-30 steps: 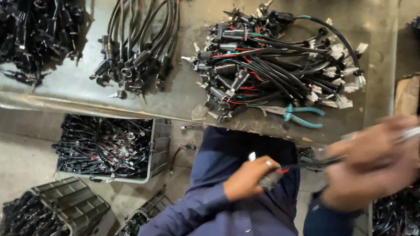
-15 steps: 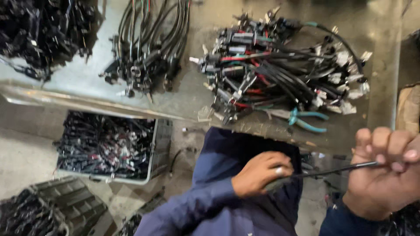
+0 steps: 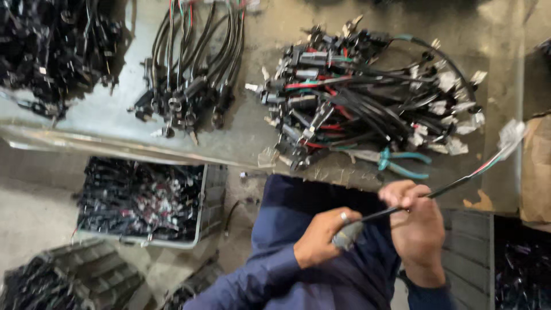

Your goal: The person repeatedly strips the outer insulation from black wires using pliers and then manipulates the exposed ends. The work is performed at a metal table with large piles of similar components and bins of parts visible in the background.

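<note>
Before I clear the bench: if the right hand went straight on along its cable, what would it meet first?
Probably nothing: past the right hand, the cable points over bare bench; depth unclear.

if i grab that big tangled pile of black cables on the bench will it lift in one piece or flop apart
The cable pile would probably lift as a loose clump, since its leads cross and interlock. Ends would likely droop: the wires curve limply. The teal-handled pliers lying at its edge might snag or get dragged along.
</note>
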